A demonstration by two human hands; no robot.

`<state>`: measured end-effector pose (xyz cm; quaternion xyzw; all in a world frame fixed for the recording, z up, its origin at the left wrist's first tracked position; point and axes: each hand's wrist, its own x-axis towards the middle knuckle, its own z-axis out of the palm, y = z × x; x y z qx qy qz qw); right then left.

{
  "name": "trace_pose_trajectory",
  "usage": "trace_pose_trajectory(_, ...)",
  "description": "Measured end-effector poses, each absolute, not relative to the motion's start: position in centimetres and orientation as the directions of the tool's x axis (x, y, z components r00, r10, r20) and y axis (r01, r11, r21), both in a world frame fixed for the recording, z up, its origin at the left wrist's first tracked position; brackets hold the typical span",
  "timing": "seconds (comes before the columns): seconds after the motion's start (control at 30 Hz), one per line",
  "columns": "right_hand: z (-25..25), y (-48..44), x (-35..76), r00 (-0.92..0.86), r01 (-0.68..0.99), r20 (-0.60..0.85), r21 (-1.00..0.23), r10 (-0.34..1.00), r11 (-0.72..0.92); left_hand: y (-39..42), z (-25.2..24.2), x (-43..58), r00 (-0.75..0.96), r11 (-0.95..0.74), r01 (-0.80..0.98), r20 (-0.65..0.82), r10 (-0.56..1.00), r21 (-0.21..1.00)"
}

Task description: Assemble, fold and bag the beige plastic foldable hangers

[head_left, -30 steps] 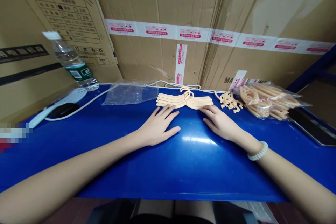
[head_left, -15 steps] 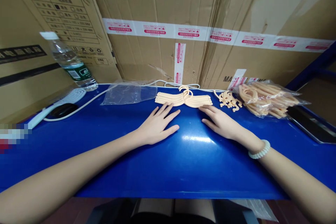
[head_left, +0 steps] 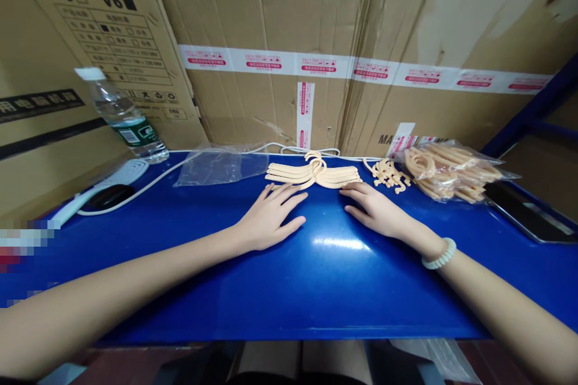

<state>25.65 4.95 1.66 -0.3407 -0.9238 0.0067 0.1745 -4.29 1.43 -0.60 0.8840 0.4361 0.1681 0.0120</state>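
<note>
A small stack of cream foldable hangers [head_left: 289,175] lies on the blue table with its hooks pointing away from me. My left hand [head_left: 272,218] rests palm down just in front of the stack's left half, fingers spread, the fingertips at its near edge. In front of the right half lies my right hand [head_left: 377,207], fingers stretched out and slightly bent, holding nothing. Whether the fingertips touch the hangers, I cannot tell. A loose pile of cream hooks [head_left: 387,173] is just beyond the right hand.
Farther right are a clear bag of cream pieces [head_left: 447,171] and a dark phone-like slab [head_left: 528,212]. At left stand a water bottle [head_left: 130,123] and a pale-handled object [head_left: 94,192]. An empty plastic bag [head_left: 221,167] and white cable lie before cardboard boxes [head_left: 262,102].
The view has shifted slightly, so the background sits a little lower. Both hands stay almost in place, open beside the hangers.
</note>
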Motion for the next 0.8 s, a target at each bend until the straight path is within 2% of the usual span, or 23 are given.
trace_pose_trajectory(0.13,2.5,5.3,26.2,-0.701,0.636,0.317,-0.128,0.639,0.761,1.8,-0.5,-4.2,0.535,-0.63,0.754,0.383,0.753,0.186)
trace_pose_trajectory(0.23,3.8,6.0,27.9,-0.673,0.69,0.295,-0.077,0.678,0.719,1.9,-0.5,-4.4,0.51,-0.632,0.748,0.433,0.743,0.202)
trace_pose_trajectory(0.37,5.2,7.6,31.3,-0.515,0.838,0.364,0.022,0.776,0.546,1.8,-0.7,-4.6,0.515,-0.627,0.753,0.413,0.751,0.201)
trace_pose_trajectory(0.5,5.5,8.8,33.9,-0.4,0.914,0.39,0.108,0.829,0.391,1.9,-0.9,-4.6,0.518,-0.617,0.765,0.392,0.76,0.185)
trace_pose_trajectory(0.7,4.8,9.1,34.6,-0.512,0.855,0.335,0.287,0.791,0.432,2.0,-1.0,-4.7,0.521,-0.611,0.764,0.361,0.773,0.205)
trace_pose_trajectory(0.8,4.4,9.1,34.5,-0.535,0.837,0.345,0.34,0.771,0.429,2.0,-1.0,-4.7,0.519,-0.601,0.767,0.335,0.787,0.225)
